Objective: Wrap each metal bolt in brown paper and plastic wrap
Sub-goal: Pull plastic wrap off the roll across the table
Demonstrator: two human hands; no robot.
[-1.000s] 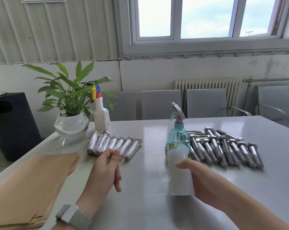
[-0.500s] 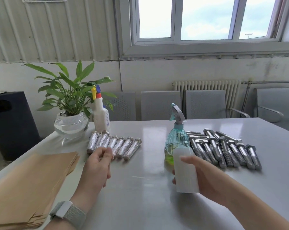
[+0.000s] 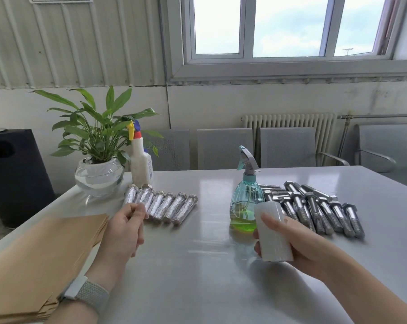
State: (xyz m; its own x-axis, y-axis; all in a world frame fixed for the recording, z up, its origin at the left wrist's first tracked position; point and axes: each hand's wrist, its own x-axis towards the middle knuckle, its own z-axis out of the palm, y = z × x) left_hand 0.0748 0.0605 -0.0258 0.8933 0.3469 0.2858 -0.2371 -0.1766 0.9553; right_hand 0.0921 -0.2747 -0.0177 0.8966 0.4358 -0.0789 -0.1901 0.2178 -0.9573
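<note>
Right hand (image 3: pixel 298 244) gripping plastic wrap roll (image 3: pixel 273 232) above bench (image 3: pixel 197 277), beside bare bolts (image 3: pixel 314 206). Left hand (image 3: pixel 125 230) loosely curled, pulling film; hard to confirm. Brown paper (image 3: pixel 41 260) stacked left.

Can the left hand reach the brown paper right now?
Probably yes. The left hand is beside the brown paper stack, and nothing lies between them. Its fingers are loosely curled and seem to hold nothing. The right hand is busy gripping the plastic wrap roll.
</note>
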